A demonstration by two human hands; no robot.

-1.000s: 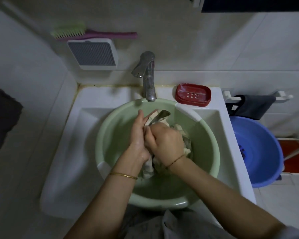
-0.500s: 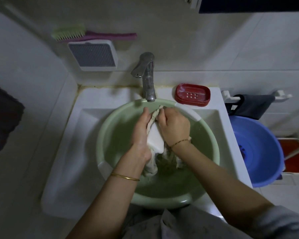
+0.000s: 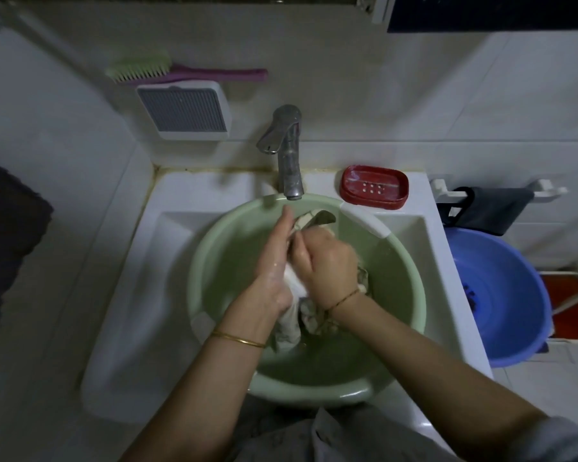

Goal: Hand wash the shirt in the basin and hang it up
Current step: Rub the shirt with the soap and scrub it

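Wet pale shirt (image 3: 291, 323) bunched between both hands.

Around the pale green basin (image 3: 214, 261) were a whitish shirt (image 3: 294, 323), a red soap dish (image 3: 374, 186), a blue tub (image 3: 514, 295), and a green-bristled, purple-handled brush (image 3: 181, 73) above.
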